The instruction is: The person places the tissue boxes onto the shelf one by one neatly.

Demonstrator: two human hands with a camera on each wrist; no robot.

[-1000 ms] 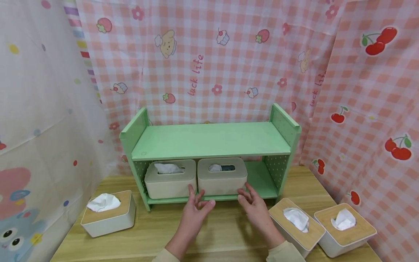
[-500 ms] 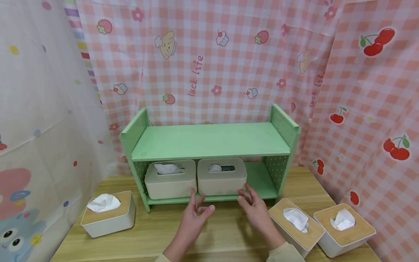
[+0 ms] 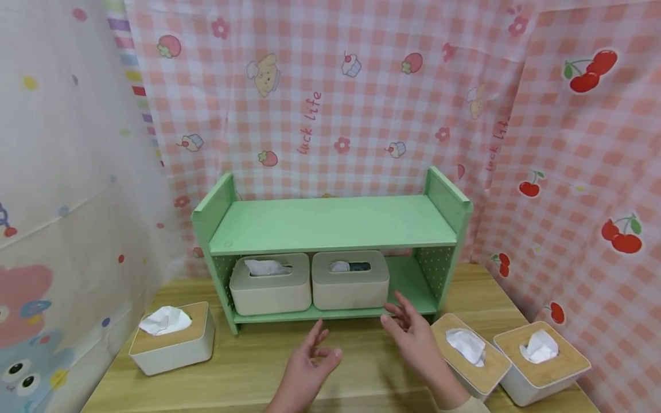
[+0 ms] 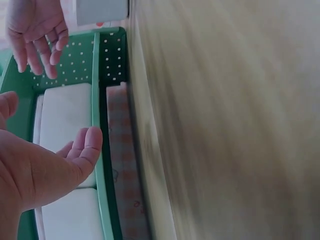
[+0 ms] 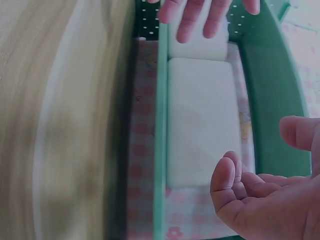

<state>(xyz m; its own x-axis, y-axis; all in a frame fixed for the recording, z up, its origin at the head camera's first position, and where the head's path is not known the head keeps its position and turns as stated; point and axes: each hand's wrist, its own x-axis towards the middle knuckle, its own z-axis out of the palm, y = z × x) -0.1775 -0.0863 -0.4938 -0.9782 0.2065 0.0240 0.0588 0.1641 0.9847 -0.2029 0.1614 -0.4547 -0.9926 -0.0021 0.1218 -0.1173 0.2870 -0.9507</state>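
Two tissue boxes stand side by side on the lower level of a green shelf (image 3: 330, 223). The left tissue box (image 3: 271, 295) has tissue poking from its slot; the right tissue box (image 3: 351, 289) shows a partly dark slot. My left hand (image 3: 310, 367) hovers in front of the shelf with loosely bent fingers, holding nothing. To its right, my right hand (image 3: 415, 338) is held off the right box's front corner, also with nothing in it. In the right wrist view, the front of the right box (image 5: 202, 120) lies beyond my right hand's fingers.
On the wooden table (image 3: 248, 378), a wood-lidded tissue box (image 3: 172, 344) sits at the left. Two more, a nearer tissue box (image 3: 472, 355) and an outer tissue box (image 3: 542, 361), sit at the right, close to my right forearm. Patterned curtains (image 3: 330, 115) surround the table.
Both hands have drawn back from the boxes on the shelf, the left one down toward me and the right one slightly right. The boxes stay where they were.
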